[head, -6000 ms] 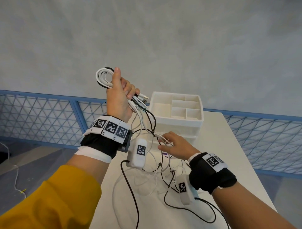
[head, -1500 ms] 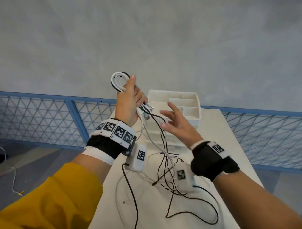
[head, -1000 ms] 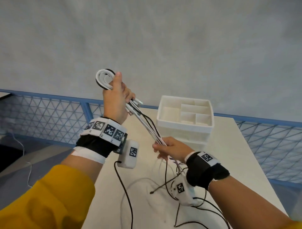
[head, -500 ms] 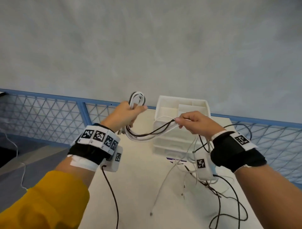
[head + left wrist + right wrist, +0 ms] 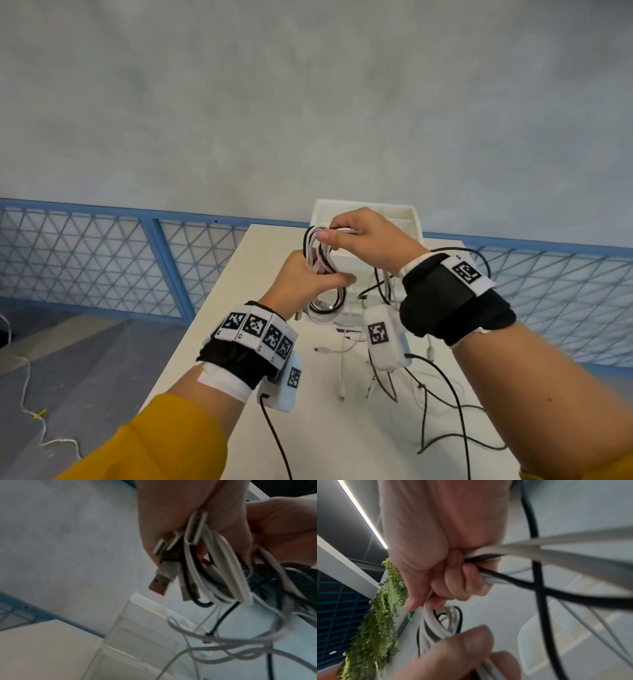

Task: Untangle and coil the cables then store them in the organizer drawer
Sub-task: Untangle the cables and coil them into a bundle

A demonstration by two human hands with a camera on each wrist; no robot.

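Below, loose cables [image 5: 431, 404] sprawl on the table [image 5: 219, 308] before the organizer [image 5: 407, 219]; both hands' fingers [image 5: 329, 235] grip the coil [image 5: 322, 274].

My left hand [image 5: 301, 281] carries a black wrist wrap [image 5: 236, 363] topped by a white band of four black-and-white square markers [image 5: 257, 330], white tape behind it, and a mustard-yellow sleeve [image 5: 161, 442]. A white tagged camera box [image 5: 286, 383] trails a black lead. My right hand [image 5: 366, 240] wears a matching black wrap [image 5: 448, 305], one marker [image 5: 466, 272], and a white tagged box [image 5: 383, 337].
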